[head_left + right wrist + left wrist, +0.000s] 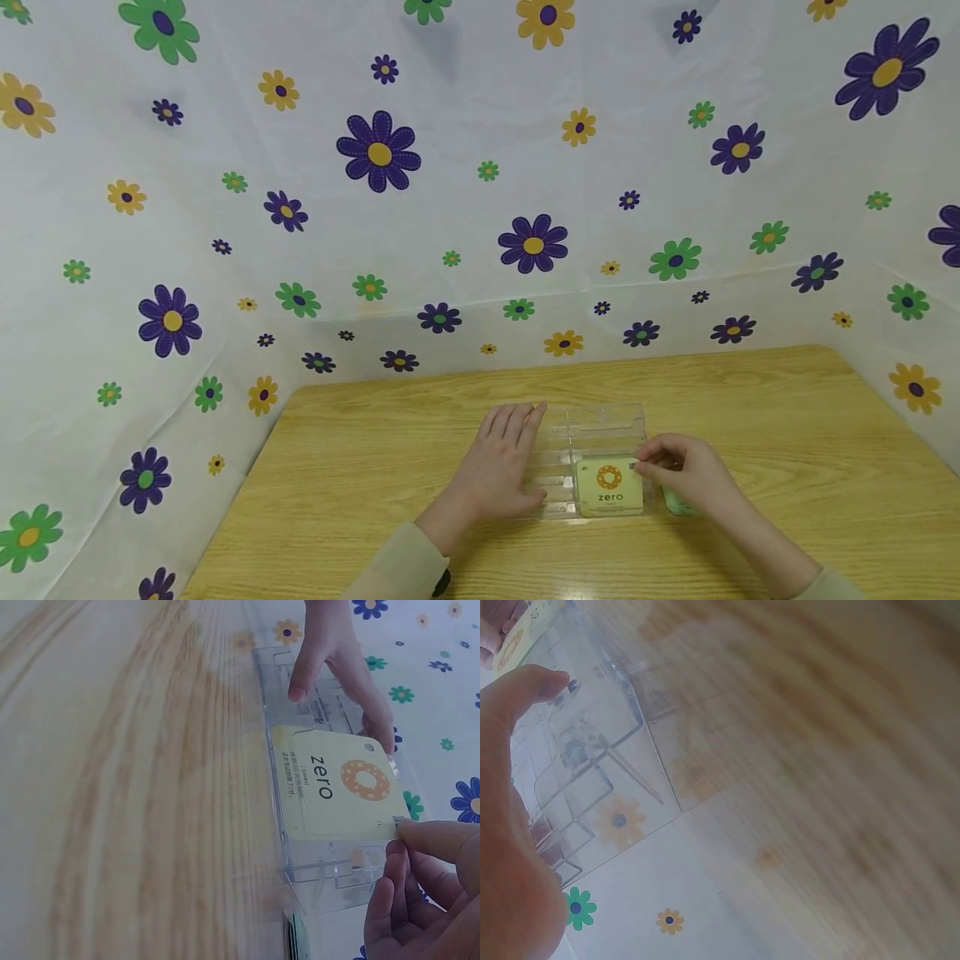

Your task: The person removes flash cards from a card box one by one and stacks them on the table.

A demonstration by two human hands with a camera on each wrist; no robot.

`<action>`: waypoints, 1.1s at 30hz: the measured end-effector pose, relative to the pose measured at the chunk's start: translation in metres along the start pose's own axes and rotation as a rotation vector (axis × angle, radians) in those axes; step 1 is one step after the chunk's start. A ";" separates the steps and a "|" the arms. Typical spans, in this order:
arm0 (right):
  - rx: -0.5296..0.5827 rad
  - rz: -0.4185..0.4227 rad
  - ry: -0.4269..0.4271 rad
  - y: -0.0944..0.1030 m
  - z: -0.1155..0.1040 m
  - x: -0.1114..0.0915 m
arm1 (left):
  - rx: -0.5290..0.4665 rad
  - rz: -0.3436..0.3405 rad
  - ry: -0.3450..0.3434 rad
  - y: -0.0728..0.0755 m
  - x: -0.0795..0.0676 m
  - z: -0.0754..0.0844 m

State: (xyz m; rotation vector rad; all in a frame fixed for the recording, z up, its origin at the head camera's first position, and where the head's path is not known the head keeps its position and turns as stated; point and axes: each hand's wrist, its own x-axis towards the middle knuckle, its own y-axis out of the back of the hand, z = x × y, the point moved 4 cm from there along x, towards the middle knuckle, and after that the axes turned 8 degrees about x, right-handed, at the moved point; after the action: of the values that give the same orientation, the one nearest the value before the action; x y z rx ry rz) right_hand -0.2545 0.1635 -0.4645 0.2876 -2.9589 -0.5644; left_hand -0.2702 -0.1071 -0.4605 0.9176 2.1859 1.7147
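Note:
A clear plastic stepped rack (606, 417) with several slots stands on the table. In its right-hand column is a pale yellow flash card (609, 492) printed "zero" below an orange ring, its punched corner upward. My right hand (690, 471) pinches this card's upper right corner between thumb and fingertips, plainly seen in the right wrist view (427, 881). My left hand (498, 467) lies over the rack's left side with its fingers extended. In the left wrist view its thumb (536, 686) touches the clear plastic near the front.
A small stack of green-edged cards (677, 503) lies on the table just right of the rack, partly under my right hand. Behind the wooden tabletop (360, 450) hangs a white cloth (450, 200) with printed flowers, which also encloses both sides.

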 end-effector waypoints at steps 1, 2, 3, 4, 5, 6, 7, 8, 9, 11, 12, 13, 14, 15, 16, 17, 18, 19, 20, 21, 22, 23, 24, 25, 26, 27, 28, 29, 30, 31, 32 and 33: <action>-0.001 0.000 -0.001 0.000 0.000 0.000 | 0.001 0.002 0.000 0.000 0.000 0.000; 0.000 0.000 -0.003 0.000 0.000 0.000 | 0.004 0.003 -0.001 0.000 0.000 0.000; 0.001 0.001 -0.006 0.000 0.000 0.000 | 0.003 0.004 -0.001 0.000 0.000 0.000; 0.002 0.001 -0.010 0.000 0.000 0.000 | 0.004 0.003 -0.001 0.000 0.000 0.000; 0.004 0.001 -0.015 0.000 0.001 -0.001 | 0.006 0.001 -0.001 0.000 0.000 0.000; 0.006 0.002 -0.020 0.000 0.001 -0.001 | 0.008 -0.002 -0.001 0.000 0.000 0.000; 0.007 0.003 -0.024 0.000 0.001 -0.001 | 0.010 -0.004 -0.001 0.000 0.000 0.000; 0.009 0.003 -0.028 0.000 0.001 -0.001 | 0.011 -0.007 0.000 0.000 0.000 0.001; 0.010 0.005 -0.033 0.000 0.001 -0.001 | 0.013 -0.010 0.001 0.000 0.000 0.001; 0.011 0.007 -0.042 0.000 0.000 -0.001 | 0.019 -0.017 0.000 0.000 0.000 0.001; 0.012 0.009 -0.047 0.000 0.000 -0.001 | 0.022 -0.018 0.001 0.000 0.000 0.001; 0.011 0.009 -0.050 0.001 0.000 -0.001 | 0.026 -0.019 0.000 0.001 0.000 0.001; 0.011 0.011 -0.056 0.001 0.000 -0.001 | 0.030 -0.019 0.000 0.000 0.000 0.001; 0.010 0.012 -0.059 0.001 0.000 -0.001 | 0.033 -0.018 -0.001 0.001 0.000 0.001; 0.008 0.013 -0.062 0.001 -0.001 -0.001 | 0.036 -0.018 -0.002 0.001 0.000 0.001; 0.008 0.013 -0.065 0.002 -0.001 -0.001 | 0.037 -0.016 -0.002 0.001 0.000 0.001; 0.006 0.013 -0.068 0.002 -0.001 -0.001 | 0.038 -0.015 -0.003 0.001 0.000 0.001; 0.003 0.014 -0.069 0.002 -0.001 -0.001 | 0.038 -0.015 -0.004 0.001 0.001 0.001; 0.001 0.015 -0.071 0.003 -0.001 0.000 | 0.036 -0.014 -0.004 0.001 0.001 0.001; -0.003 0.017 -0.071 0.003 -0.001 0.000 | 0.034 -0.013 -0.004 0.001 0.001 0.001; -0.006 0.018 -0.073 0.003 -0.001 0.000 | 0.031 -0.013 -0.004 0.001 0.001 0.001; -0.006 0.020 -0.073 0.004 -0.001 0.000 | 0.027 -0.013 -0.004 0.001 0.001 0.001; -0.008 0.024 -0.072 0.004 -0.001 0.000 | 0.022 -0.012 -0.004 0.001 0.001 0.000; -0.009 0.027 -0.070 0.004 -0.001 0.000 | 0.020 -0.013 -0.003 0.001 0.001 0.000; -0.008 0.031 -0.069 0.004 -0.001 0.000 | 0.018 -0.015 -0.002 0.001 0.001 0.000; -0.005 0.036 -0.068 0.004 -0.001 0.000 | 0.017 -0.015 -0.002 0.001 0.001 0.000; -0.002 0.042 -0.066 0.005 -0.002 0.000 | 0.017 -0.018 -0.001 0.001 0.001 0.000; 0.002 0.047 -0.063 0.005 -0.002 -0.001 | 0.017 -0.020 -0.001 0.001 0.001 0.000; 0.005 0.053 -0.060 0.005 -0.002 -0.001 | 0.018 -0.022 0.000 0.001 0.001 0.000; 0.011 0.056 -0.060 0.006 -0.003 -0.001 | 0.021 -0.025 0.001 0.001 0.001 0.000; 0.015 0.060 -0.059 0.006 -0.003 -0.001 | 0.021 -0.025 0.001 0.001 0.001 0.001; 0.019 0.063 -0.058 0.006 -0.004 -0.002 | 0.021 -0.026 0.001 0.001 0.001 0.001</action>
State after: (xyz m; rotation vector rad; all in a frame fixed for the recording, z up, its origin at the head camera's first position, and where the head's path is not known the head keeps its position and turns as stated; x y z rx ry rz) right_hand -0.2533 0.1681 -0.4590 0.1819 -3.0186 -0.5467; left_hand -0.2701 -0.1059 -0.4592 0.8897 2.2113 1.6842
